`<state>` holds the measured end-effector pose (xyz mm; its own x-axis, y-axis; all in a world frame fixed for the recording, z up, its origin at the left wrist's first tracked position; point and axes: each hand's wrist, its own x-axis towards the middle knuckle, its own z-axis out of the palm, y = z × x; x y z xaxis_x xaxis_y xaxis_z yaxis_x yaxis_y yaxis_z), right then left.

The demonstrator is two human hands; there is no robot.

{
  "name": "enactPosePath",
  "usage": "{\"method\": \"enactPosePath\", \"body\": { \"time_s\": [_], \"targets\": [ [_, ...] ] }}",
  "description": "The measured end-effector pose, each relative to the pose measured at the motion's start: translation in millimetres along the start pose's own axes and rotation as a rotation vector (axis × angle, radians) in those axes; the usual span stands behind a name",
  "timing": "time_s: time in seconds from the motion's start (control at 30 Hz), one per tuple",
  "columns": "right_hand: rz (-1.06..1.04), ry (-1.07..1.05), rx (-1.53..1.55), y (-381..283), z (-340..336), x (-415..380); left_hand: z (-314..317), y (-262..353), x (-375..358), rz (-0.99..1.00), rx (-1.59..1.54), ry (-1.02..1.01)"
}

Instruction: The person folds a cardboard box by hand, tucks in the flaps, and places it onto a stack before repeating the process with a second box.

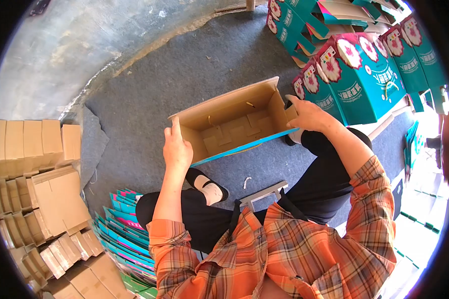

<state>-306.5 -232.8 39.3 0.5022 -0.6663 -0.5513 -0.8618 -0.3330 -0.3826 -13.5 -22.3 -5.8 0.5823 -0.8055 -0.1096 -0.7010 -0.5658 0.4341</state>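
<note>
An open-topped cardboard box (234,129) is in front of me above the floor, its plain brown inside facing up and a teal outer edge along the near side. Two small yellowish cord pieces show on its far inner wall. My left hand (177,148) grips the left end, fingers at the upper corner. On the opposite end my right hand (309,113) is closed around the wall, thumb and fingers on either side. The box's underside is hidden from me.
Finished-looking teal printed boxes (361,82) stand at the upper right. Flat teal cardboard sheets (122,239) are stacked beside my left leg. Brown cartons (27,144) pile up at the left, near a concrete wall (75,50). A metal stool frame (264,193) sits between my legs.
</note>
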Motion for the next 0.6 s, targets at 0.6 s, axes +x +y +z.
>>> {"method": "enactPosePath", "body": {
  "time_s": [0.6],
  "targets": [
    [-0.272, -0.091, 0.237, 2, 30, 42, 2, 5, -4, 0.014, -0.408, -0.388]
  ]
}}
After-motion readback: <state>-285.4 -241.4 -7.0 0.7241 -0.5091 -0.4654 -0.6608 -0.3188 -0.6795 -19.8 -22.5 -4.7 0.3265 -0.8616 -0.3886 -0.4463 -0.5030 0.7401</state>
